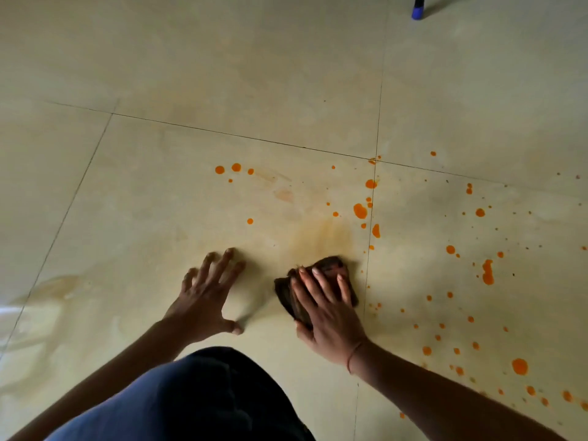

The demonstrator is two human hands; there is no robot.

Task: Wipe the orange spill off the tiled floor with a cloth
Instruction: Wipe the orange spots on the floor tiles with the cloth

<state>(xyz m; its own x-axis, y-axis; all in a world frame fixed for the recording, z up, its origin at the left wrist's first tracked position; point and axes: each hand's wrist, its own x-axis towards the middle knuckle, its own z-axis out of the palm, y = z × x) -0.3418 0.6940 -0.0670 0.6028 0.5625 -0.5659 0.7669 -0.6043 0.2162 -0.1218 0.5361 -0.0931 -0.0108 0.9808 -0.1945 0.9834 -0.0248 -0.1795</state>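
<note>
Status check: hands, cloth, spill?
Right hand flat on dark cloth; left hand braced, empty. Orange drops remain ahead and right, smear by cloth. Nothing blocking.

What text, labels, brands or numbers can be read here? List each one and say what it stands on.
None: no readable text anywhere in this view.
The dark cloth under the right hand shows no label.
The tiled floor and the blue-tipped leg carry no markings.

Bare forearms, no sleeves showing; a thin cord bracelet (353,356) circles the right wrist; dark blue trousers (197,399) cover the knee.
</note>
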